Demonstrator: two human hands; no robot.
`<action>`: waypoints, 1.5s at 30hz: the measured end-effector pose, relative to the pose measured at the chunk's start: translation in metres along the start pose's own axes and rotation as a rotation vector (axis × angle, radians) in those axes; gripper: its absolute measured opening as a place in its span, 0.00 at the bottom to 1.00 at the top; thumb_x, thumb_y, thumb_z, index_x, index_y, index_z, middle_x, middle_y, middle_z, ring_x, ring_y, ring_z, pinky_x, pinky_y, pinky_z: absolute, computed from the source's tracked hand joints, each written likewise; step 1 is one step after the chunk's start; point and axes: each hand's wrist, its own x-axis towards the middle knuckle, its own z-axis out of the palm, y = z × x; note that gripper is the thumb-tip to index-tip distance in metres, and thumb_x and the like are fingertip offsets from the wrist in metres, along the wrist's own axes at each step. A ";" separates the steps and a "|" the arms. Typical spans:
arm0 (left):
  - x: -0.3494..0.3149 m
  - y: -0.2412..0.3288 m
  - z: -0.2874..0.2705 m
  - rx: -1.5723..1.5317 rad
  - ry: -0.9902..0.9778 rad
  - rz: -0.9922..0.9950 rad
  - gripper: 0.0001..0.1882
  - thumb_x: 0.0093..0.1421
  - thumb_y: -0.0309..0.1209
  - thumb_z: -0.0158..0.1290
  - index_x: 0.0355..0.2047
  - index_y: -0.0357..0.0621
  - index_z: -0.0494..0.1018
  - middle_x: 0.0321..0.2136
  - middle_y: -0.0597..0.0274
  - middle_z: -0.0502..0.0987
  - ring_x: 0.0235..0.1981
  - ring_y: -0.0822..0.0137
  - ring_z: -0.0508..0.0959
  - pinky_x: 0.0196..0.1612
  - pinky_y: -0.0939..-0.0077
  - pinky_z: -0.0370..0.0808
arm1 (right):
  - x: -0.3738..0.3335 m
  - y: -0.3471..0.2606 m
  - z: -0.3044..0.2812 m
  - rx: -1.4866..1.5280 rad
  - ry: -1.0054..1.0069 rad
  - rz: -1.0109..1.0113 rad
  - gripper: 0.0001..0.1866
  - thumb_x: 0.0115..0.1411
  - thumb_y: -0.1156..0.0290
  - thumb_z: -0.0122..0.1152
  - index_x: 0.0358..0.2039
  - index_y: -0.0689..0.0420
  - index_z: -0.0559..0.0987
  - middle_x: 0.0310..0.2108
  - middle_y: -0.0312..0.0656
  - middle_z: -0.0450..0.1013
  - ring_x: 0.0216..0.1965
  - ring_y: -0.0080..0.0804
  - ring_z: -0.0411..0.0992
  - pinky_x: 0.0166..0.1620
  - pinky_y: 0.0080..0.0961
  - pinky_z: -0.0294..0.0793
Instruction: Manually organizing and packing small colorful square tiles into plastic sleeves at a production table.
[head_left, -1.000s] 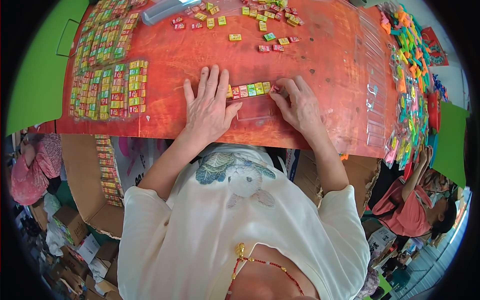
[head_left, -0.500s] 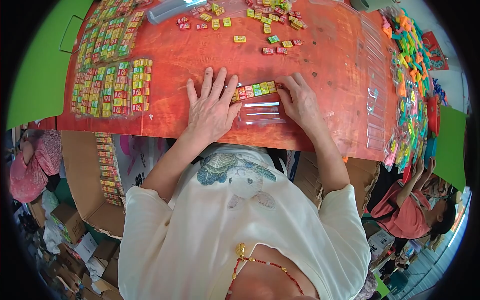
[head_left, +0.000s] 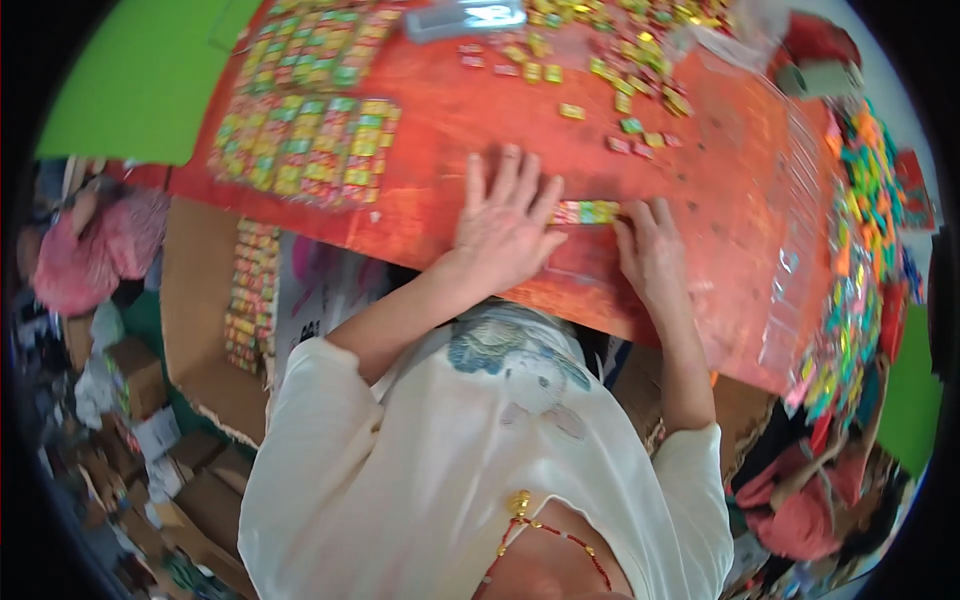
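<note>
A short row of small red, yellow and green box-shaped pieces (head_left: pixel 583 212) lies on the red table between my two hands. My left hand (head_left: pixel 505 220) rests flat with its fingers spread, its index fingertip and thumb beside the row's left end. At the right end, the bent fingers and thumb of my right hand (head_left: pixel 655 252) close on the row; blur hides exactly how they grip. Just below the row, a clear plastic tray (head_left: pixel 583 272) shows faintly.
Filled clear packs of the pieces (head_left: pixel 300 150) cover the table's far left. Loose pieces (head_left: pixel 625 85) are scattered at the back, near a clear plastic box (head_left: pixel 465 18). Empty clear trays (head_left: pixel 790 265) and bright plastic toys (head_left: pixel 850 300) line the right edge. An open carton (head_left: pixel 205 300) stands below left.
My view has turned, so the table sits tilted and further right in the picture, with more blur. Both hands stay around the row, the left still flat and the right still at its end.
</note>
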 end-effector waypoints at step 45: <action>-0.027 -0.123 -0.055 0.603 0.280 -0.466 0.25 0.57 0.39 0.58 0.56 0.56 0.74 0.47 0.54 0.73 0.45 0.52 0.73 0.44 0.51 0.67 | -0.003 -0.035 -0.018 0.077 -0.206 -0.423 0.25 0.55 0.64 0.67 0.53 0.55 0.76 0.55 0.49 0.67 0.54 0.47 0.68 0.55 0.45 0.67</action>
